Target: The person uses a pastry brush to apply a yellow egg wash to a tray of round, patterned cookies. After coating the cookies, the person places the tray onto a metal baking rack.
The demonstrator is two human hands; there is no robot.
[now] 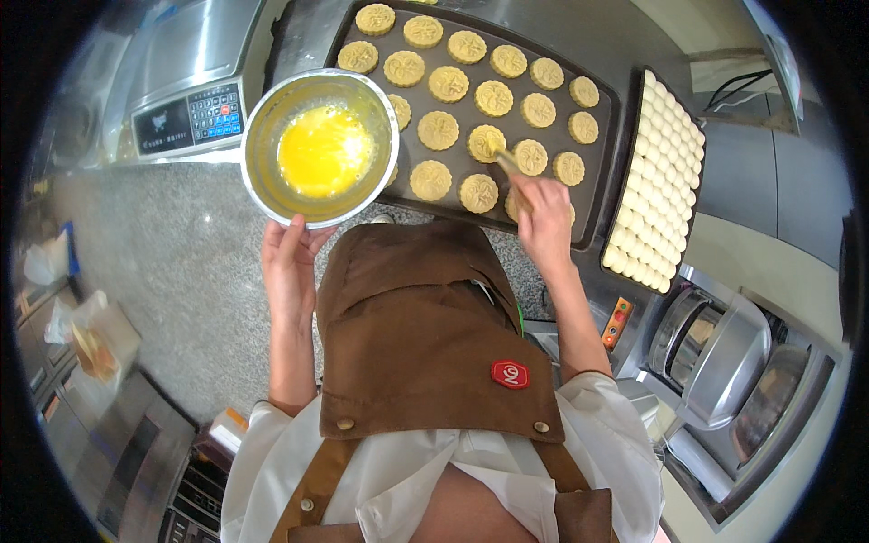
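My left hand [292, 248] grips the near rim of a metal bowl [258, 170], thumb on top. Beaten egg [326, 153] lies in the bottom of the bowl, which hangs over the left part of a dark baking tray [461, 203]. Rows of round moulded pastries [438, 130], like mooncakes with embossed tops, sit on that tray. In my right hand [546, 217] is a pastry brush [508, 163], its handle partly hidden by the fingers. The brush tip touches the top of one pastry [485, 142] near the middle. The bowl and my right hand cover some pastries.
A second tray [655, 183] packed with pale dough balls stands at the right. At the left is a digital scale [187, 119] with a keypad. Metal bowls [726, 360] rest on a shelf at lower right, near an orange control panel [616, 324].
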